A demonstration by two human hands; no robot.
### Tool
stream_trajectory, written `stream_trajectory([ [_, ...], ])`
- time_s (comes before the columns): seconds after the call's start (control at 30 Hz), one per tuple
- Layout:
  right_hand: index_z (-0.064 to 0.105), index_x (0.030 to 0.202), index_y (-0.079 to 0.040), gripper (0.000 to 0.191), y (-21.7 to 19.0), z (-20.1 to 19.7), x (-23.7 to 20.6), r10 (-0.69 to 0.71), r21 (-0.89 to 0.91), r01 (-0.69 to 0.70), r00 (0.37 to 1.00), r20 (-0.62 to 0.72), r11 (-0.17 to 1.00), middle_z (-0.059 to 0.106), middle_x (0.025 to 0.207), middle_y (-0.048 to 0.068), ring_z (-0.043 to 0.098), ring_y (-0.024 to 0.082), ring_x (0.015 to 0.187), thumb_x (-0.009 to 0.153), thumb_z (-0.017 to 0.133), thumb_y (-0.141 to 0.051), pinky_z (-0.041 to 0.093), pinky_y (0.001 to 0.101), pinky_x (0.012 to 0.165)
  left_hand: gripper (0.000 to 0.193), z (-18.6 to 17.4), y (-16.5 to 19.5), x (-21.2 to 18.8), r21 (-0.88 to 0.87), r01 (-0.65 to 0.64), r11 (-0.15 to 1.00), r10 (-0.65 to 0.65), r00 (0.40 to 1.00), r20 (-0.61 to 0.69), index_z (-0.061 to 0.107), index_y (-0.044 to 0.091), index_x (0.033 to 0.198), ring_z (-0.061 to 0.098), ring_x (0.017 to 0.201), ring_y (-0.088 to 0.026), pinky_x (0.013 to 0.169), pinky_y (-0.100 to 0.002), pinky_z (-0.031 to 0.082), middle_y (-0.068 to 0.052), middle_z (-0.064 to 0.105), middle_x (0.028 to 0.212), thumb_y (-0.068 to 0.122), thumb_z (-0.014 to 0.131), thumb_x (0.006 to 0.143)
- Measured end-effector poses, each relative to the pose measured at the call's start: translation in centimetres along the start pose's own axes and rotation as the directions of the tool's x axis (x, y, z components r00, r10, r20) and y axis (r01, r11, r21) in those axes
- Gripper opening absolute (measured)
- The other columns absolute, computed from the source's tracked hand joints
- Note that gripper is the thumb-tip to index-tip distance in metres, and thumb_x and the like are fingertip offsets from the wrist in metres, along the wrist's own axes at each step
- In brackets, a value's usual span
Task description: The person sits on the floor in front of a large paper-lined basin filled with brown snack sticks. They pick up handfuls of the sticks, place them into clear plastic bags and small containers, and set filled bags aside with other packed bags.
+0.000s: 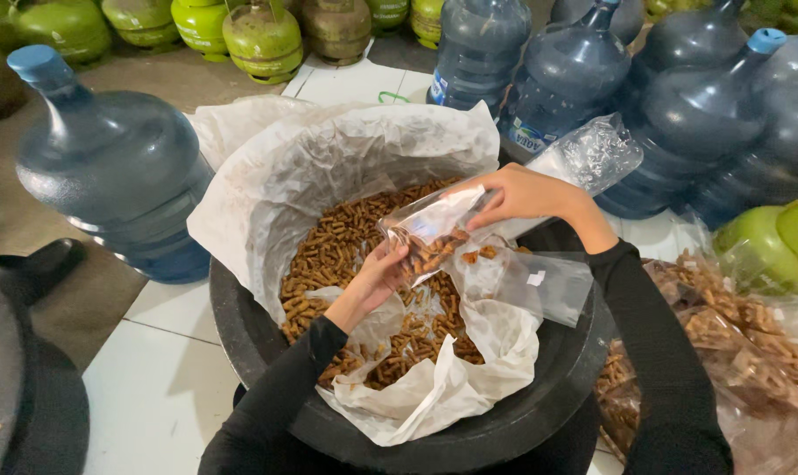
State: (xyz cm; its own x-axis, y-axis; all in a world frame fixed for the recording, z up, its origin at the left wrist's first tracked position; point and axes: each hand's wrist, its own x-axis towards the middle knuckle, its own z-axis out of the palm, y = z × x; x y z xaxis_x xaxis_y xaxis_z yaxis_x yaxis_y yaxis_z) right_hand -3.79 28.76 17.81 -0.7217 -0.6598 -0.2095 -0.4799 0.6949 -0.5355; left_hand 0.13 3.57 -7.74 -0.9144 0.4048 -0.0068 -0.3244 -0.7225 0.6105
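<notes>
A big black tub (241,330) lined with white paper (329,167) holds a heap of brown stick snacks (337,237). My right hand (518,195) grips the top of a small clear plastic bag (434,233) above the heap. The bag hangs tilted and has a few snacks inside. My left hand (377,277) is under the bag's mouth, fingers cupped against it with snacks at the fingertips. Both arms wear black sleeves.
Large blue water jugs stand to the left (117,163) and across the back right (680,105). Green gas cylinders (263,40) line the far edge. Filled clear snack bags (733,343) lie at the right. Another dark tub (29,396) sits at the left edge on white tiles.
</notes>
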Motion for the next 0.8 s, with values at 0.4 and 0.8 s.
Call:
stream_trajectory([
  [0.4,0.064,0.097,-0.009,0.016,10.0,14.2,8.4,0.344,0.601,0.190,0.671,-0.657,0.777,0.062,0.074,-0.001,0.058,0.008,0.065,0.106,0.058,-0.021,0.046,0.0249,0.057,0.034,1.5,3.2,-0.8,-0.172,-0.198,0.965,0.210,0.976,0.054,0.059,0.015,0.133,0.063,0.125,-0.018,0.105,-0.041,0.055,0.000,0.066,0.136,0.025,0.060,0.100],
  [0.8,0.070,0.121,-0.009,0.038,11.1,35.6,2.5,0.016,-0.097,0.040,0.854,0.519,0.995,0.070,0.115,0.017,0.066,0.037,0.106,0.087,0.074,-0.024,0.053,0.0462,0.087,0.029,-1.4,2.6,0.0,-0.156,-0.179,0.971,0.200,0.972,0.126,0.060,0.011,0.134,0.070,0.114,-0.018,0.092,-0.036,0.059,-0.003,0.069,0.131,0.020,0.067,0.107],
])
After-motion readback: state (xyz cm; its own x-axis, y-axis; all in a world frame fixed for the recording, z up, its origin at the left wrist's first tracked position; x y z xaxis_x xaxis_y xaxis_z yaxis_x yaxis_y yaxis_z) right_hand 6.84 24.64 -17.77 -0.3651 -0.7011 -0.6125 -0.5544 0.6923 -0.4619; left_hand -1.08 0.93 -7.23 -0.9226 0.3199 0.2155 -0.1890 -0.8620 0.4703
